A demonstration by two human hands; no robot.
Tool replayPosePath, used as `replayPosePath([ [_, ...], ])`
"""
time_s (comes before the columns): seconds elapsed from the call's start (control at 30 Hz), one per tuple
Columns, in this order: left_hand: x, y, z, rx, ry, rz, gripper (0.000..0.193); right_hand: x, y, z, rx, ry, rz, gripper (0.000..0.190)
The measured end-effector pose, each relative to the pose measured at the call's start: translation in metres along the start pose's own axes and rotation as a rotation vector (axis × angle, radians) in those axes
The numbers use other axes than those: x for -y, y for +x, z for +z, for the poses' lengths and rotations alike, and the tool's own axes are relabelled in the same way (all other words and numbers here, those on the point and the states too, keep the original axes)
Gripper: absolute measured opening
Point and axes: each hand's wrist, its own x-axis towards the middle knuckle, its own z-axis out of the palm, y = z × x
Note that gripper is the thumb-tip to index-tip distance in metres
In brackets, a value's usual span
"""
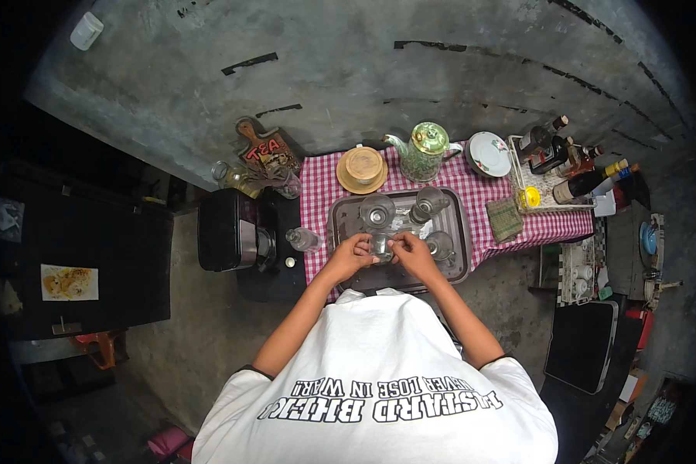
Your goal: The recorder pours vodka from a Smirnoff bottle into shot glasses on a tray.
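Observation:
Between my two hands, over the near part of a brown serving tray (461,232), is a small clear glass cup (381,246). My left hand (355,255) grips its left side, and my right hand (406,249) has its fingers on the right side. Behind the cup, a wide clear glass (377,211) stands on the tray. A glass mug (430,203) is at the tray's back right. Close to my right hand is another glass mug (439,245). The cup's underside is hidden, so I cannot tell whether it touches the tray.
Behind the tray are a lidded container on a wooden saucer (363,168), a green enamel teapot (426,152) and white plates (489,154). A folded cloth (504,220) and a wicker basket of bottles (519,174) are at right. A glass bottle (303,239) and a black appliance (226,229) stand left.

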Motion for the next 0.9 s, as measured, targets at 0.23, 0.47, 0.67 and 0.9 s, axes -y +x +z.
replayPosePath([
  [0.23,-0.003,0.001,-0.002,-0.019,0.043,-0.006,0.061,0.006,-0.002,-0.006,0.047,-0.070,0.015,0.033],
  [0.47,-0.007,-0.001,-0.006,-0.013,0.069,-0.014,0.062,0.017,-0.010,-0.015,0.190,-0.245,-0.105,0.055],
  [0.67,-0.019,-0.003,-0.006,0.003,0.125,-0.015,0.059,0.010,-0.009,-0.014,0.190,-0.247,-0.113,0.060],
  [0.9,-0.015,-0.002,-0.006,-0.014,0.120,-0.025,0.058,0.011,-0.007,-0.009,0.130,-0.250,-0.089,0.045],
])
